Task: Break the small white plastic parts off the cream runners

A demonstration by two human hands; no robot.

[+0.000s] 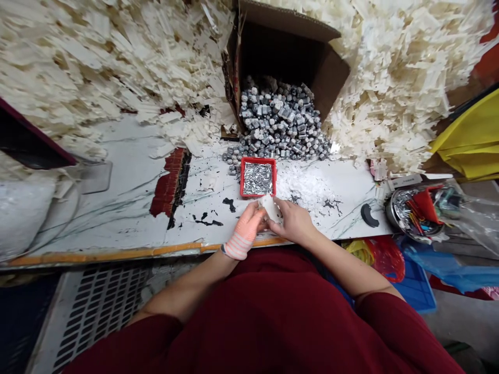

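Observation:
My left hand (247,228), in an orange-pink knit glove, and my bare right hand (292,221) meet at the near edge of the worn white table (132,208). Together they pinch a small white plastic piece (268,206), fingers closed round it. Just beyond the hands sits a small red tray (258,177) filled with thin shiny metal pins. Behind the tray, grey metal cylinders (278,127) spill out of a tipped cardboard box (288,47) onto the table.
Big heaps of cream plastic parts (97,67) cover the back left and back right (401,78). White crumbs (312,187) lie right of the tray. A metal bowl of tools (413,213) and yellow sheets (471,140) are at right; a clear bag (23,213) at left.

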